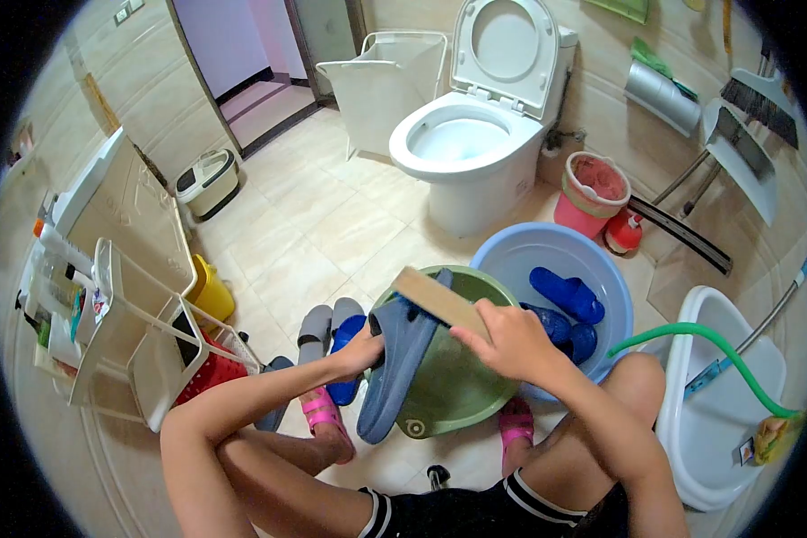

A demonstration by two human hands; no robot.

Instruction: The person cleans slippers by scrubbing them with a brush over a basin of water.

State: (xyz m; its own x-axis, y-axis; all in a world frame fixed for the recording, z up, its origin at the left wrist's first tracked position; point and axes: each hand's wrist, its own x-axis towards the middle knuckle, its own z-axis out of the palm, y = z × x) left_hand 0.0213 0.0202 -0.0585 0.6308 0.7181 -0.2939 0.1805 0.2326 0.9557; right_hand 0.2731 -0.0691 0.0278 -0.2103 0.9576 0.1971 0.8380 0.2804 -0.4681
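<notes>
My left hand (360, 351) is closed on a grey-blue slide slipper (394, 368), its fingers partly hidden inside the strap opening. The slipper is tilted over the left part of a green basin (462, 377). In my right hand (516, 339) is a wooden scrubbing brush (435, 300), its dark bristles against the slipper's upper. Behind and to the right, a light blue basin (560, 247) holds several dark blue slippers (567, 294). On the floor beside my left hand lie grey slippers (315, 330) and a blue slipper (344, 387).
A white toilet (462, 166) with its lid up stands ahead, near a pink bin (592, 193). At right, a green hose (726, 345) crosses a white tub (681, 430). A white rack (108, 332) and a yellow bucket (212, 289) stand at left.
</notes>
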